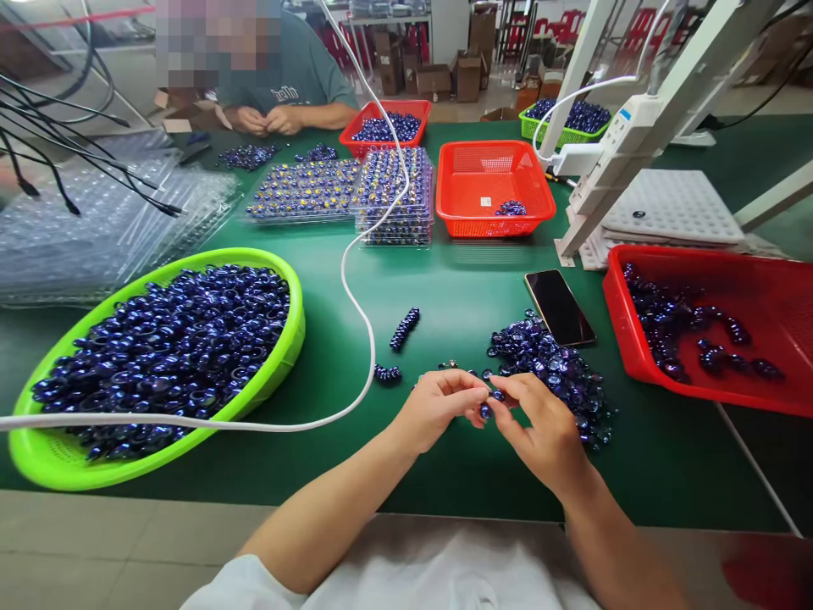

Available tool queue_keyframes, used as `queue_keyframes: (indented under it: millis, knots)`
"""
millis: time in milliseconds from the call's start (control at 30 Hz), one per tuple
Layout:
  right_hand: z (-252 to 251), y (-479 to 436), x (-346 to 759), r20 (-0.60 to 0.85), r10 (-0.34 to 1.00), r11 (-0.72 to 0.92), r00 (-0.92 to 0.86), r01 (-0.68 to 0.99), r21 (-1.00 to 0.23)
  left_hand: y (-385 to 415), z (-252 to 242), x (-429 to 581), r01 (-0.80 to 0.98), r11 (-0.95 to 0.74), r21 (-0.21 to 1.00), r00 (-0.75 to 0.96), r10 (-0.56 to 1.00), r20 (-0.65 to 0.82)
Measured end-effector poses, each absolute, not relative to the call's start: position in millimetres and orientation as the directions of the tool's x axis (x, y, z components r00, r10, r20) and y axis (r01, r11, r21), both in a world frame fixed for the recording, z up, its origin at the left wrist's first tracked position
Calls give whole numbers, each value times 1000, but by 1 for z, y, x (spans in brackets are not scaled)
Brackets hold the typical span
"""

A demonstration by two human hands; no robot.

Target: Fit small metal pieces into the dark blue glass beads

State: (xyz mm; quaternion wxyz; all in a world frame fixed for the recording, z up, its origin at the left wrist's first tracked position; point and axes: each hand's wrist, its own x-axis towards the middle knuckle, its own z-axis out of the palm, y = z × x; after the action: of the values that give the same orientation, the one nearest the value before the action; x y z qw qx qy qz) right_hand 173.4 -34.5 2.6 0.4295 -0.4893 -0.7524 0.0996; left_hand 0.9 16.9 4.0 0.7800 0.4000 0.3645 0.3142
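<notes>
My left hand and my right hand meet over the near side of the table, both pinched closed. Between their fingertips are small shiny dark-blue pieces; how they fit together is partly hidden by the fingers. Just beyond and beside my right hand lies a loose pile of round shiny blue caps. Left of my hands are two short stacked rows of blue pieces, one straight row and one curved row. A green basket heaped with ring-shaped blue pieces stands at the left.
A white cable crosses the table. A phone lies beyond the pile. Red baskets and an orange-red basket hold blue pieces. Clear filled trays are stacked at the back. A metal post rises right. Someone sits opposite.
</notes>
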Motion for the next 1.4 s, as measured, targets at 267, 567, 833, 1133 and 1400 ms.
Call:
queue_keyframes:
  millis: [267,567,833,1133,1400]
  knots:
    - [4,-33,176,502,836,527,-221,580,-622,20,5,-2,-143,477,867,572,755,-321]
    - [-2,-38,167,553,802,556,-226,620,-553,10,6,1,-60,146,988,585,807,-84]
    - [-4,-43,163,600,773,567,-206,651,-505,10,11,0,-54,161,986,600,794,-97]
    - [-7,-40,162,604,776,559,-180,639,-528,10,6,3,-64,162,985,530,841,-104]
    - [-4,-41,160,640,754,569,-146,633,-526,8,4,4,-137,275,952,538,827,-162]
